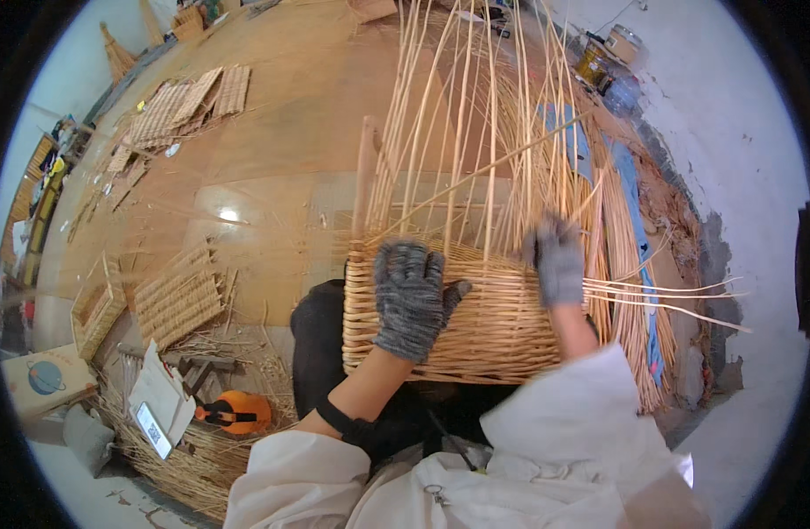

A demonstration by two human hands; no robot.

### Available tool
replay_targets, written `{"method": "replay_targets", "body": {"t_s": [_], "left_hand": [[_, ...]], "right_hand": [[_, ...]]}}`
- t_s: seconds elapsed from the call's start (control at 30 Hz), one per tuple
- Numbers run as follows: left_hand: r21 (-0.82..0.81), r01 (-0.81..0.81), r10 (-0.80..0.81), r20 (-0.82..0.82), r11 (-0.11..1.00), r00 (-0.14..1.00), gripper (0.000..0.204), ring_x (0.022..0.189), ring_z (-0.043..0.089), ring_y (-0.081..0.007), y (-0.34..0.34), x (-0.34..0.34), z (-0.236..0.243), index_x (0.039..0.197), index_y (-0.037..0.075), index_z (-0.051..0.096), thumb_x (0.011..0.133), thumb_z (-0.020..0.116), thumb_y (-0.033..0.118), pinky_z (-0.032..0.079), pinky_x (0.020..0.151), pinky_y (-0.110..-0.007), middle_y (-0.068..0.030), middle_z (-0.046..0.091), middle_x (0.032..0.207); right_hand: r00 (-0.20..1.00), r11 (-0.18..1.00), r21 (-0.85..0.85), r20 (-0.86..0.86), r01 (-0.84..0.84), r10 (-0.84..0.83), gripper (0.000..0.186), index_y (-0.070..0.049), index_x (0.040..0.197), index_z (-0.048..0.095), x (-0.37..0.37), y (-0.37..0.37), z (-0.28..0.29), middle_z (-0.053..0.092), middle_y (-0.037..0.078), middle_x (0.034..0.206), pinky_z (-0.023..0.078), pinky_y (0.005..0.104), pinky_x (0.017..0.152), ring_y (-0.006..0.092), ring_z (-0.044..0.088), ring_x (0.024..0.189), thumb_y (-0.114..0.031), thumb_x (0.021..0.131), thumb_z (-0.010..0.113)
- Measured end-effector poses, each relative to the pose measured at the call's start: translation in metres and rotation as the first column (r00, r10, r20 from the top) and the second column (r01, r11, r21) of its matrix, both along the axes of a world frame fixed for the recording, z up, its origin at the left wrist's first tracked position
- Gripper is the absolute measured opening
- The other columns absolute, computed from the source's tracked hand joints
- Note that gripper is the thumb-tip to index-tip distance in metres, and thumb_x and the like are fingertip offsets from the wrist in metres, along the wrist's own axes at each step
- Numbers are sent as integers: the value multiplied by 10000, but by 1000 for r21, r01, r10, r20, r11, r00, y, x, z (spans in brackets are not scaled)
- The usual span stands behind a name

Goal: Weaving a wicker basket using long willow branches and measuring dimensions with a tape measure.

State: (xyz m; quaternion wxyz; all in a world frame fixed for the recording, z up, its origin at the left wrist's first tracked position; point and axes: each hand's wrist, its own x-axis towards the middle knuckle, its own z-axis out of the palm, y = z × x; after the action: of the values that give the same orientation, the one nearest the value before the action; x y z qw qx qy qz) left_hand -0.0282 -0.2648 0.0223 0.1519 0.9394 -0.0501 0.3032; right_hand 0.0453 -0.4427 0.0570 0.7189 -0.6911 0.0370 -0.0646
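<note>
My left hand (409,300) flat on the basket (502,322) — thumb spread, right hand (559,264) at its rim — fingers blurred, can't tell.

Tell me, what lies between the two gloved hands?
In the head view, woven wicker wall lies between the left hand and the right hand.

Grey knit gloves (403,313) cover your left hand (409,295) and right hand (559,262), the left one mottled. You wear a loose white top (502,498) with wide sleeves (555,397), a black band (345,426) on the left forearm (369,386), and black legwear (318,339). A small ring (435,490) shows at your front.
</note>
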Motion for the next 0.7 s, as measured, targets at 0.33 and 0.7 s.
{"method": "replay_targets", "body": {"t_s": [0.33, 0.7], "left_hand": [[81, 115, -56, -526, 990, 849, 671, 1073, 420, -253, -100, 23, 35, 1170, 231, 498, 660, 497, 668, 45, 1011, -489, -117, 515, 1004], [1, 301, -236, -618, 954, 750, 729, 1097, 436, -272, -190, 38, 42, 1256, 163, 396, 728, 407, 666, 131, 992, -531, -139, 511, 1100]], "right_hand": [[952, 778, -616, 296, 125, 81, 432, -49, 1226, 376, 75, -73, -34, 544, 111, 813, 467, 294, 638, 188, 534, 718, -83, 821, 520], [709, 245, -763, 646, 598, 283, 447, -10, 1124, 458, 62, -158, -1, 593, 151, 784, 468, 312, 709, 305, 588, 711, -33, 700, 597]]}}
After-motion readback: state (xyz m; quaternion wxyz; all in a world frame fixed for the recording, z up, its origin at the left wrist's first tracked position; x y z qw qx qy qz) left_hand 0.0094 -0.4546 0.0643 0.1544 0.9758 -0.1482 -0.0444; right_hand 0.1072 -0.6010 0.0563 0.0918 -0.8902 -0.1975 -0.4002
